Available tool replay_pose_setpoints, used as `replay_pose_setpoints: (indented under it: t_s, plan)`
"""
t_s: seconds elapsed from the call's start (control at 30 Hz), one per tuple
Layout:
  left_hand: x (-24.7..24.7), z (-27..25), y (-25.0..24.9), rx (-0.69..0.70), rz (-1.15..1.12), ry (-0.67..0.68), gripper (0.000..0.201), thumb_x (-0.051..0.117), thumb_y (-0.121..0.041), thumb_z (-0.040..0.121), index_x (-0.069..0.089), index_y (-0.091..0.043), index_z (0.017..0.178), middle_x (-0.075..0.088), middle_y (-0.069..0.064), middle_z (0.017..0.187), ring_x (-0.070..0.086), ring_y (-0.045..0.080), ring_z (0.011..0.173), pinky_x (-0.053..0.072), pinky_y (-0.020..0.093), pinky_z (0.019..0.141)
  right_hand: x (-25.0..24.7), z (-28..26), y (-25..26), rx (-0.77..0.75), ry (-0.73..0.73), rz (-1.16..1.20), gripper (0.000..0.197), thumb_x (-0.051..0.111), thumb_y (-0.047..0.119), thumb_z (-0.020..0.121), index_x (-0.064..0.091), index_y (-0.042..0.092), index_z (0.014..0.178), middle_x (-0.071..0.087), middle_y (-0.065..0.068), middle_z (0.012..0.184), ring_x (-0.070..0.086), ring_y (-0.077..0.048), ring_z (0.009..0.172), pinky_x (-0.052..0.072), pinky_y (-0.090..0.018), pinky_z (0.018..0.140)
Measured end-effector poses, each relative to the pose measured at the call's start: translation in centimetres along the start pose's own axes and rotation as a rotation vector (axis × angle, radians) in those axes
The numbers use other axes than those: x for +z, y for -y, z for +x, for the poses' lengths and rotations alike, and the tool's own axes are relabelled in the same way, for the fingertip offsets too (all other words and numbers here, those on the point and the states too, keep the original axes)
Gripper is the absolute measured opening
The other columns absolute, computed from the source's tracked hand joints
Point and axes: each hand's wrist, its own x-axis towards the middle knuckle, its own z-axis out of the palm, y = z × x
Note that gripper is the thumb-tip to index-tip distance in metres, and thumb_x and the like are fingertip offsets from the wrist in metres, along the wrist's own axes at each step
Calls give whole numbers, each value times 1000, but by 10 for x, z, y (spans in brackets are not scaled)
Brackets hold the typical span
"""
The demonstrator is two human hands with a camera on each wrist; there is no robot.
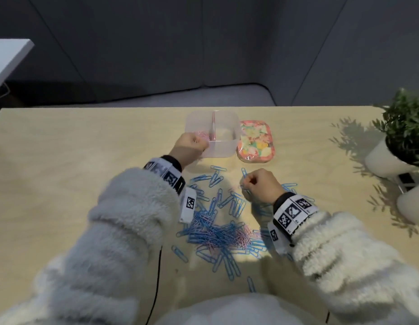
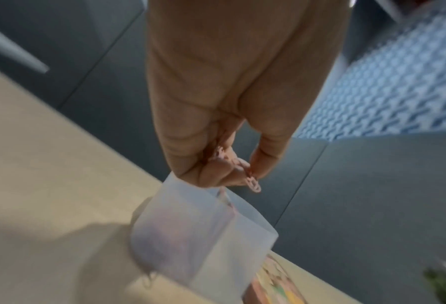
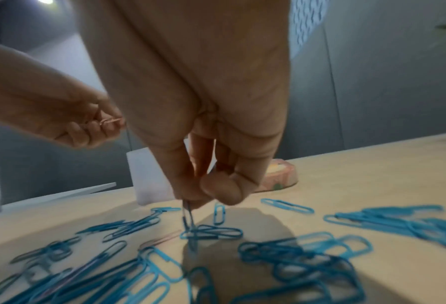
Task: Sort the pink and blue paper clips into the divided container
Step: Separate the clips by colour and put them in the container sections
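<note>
Left hand (image 1: 189, 143) over the near left corner of the divided container (image 1: 223, 150), fingers curled, pinching pink paper clips (image 2: 253, 181) above the left compartment. Right hand (image 1: 261, 183) down among blue paper clips (image 1: 217, 231) strewn across the table (image 1: 86, 146), thumb and fingertips (image 3: 188, 193) pinching one blue clip (image 3: 188, 218) upright. Light, stiff, slick wire, likely to tangle; best taken at a looped end, then lifted clear.
</note>
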Motion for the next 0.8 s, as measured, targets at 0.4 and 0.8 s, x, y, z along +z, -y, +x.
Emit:
replay_pose_setpoints:
  t_s: [0.4,0.8]
  plan:
    - [2,59,-27,-16,704,-88,32,46,-13,89,56,4,115,59,24,121,57,37,109,46,38,89,25,6,9,-298,24,-362,18,55,10,84,68,10,97,61,-12,107,49,-30,108,49,-44,82]
    - [33,-18,40,225,569,-29,14,50,-14,86,62,-13,95,65,5,100,60,26,90,47,34,80,25,6,2,-288,73,-417,13,51,3,82,62,4,90,58,-16,104,54,-33,100,49,-43,81]
